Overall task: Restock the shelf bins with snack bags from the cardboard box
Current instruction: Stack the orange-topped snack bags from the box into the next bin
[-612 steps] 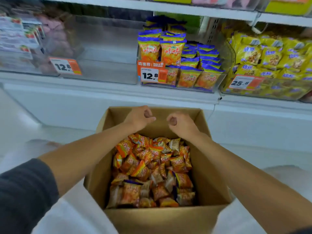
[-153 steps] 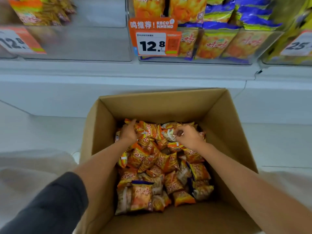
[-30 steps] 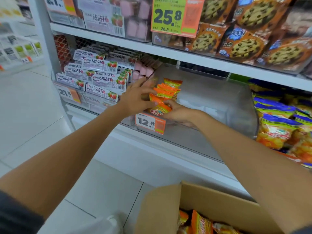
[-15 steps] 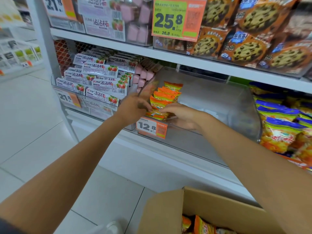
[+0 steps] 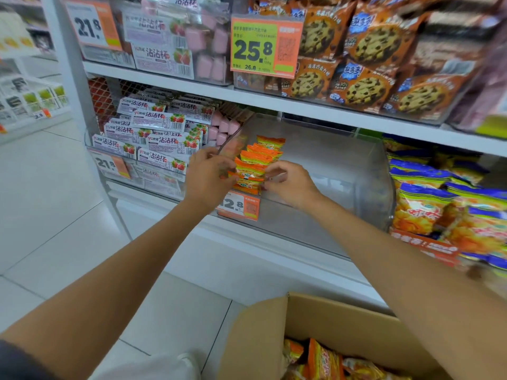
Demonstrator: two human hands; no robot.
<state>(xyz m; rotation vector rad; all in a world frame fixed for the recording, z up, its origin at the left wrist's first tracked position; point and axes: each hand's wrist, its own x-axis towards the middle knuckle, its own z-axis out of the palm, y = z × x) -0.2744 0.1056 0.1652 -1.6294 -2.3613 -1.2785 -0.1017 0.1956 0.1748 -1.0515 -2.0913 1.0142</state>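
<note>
Several orange snack bags stand in a row at the left front of a clear shelf bin. My left hand pinches the left end of the frontmost bag, and my right hand pinches its right end, fingers curled. That bag sits just above the bin's orange 12.8 price tag. The open cardboard box is on the floor at the bottom right, with more orange bags showing inside it.
A bin of white strawberry-print boxes stands left of the clear bin. Blue-and-yellow snack bags fill the bin on its right. The shelf above holds cookie bags and a 25.8 tag. White tiled floor lies to the left.
The handful of orange bags has gone down into the bin's front left corner. Both hands have drawn back to the front bag and now pinch its two ends.
</note>
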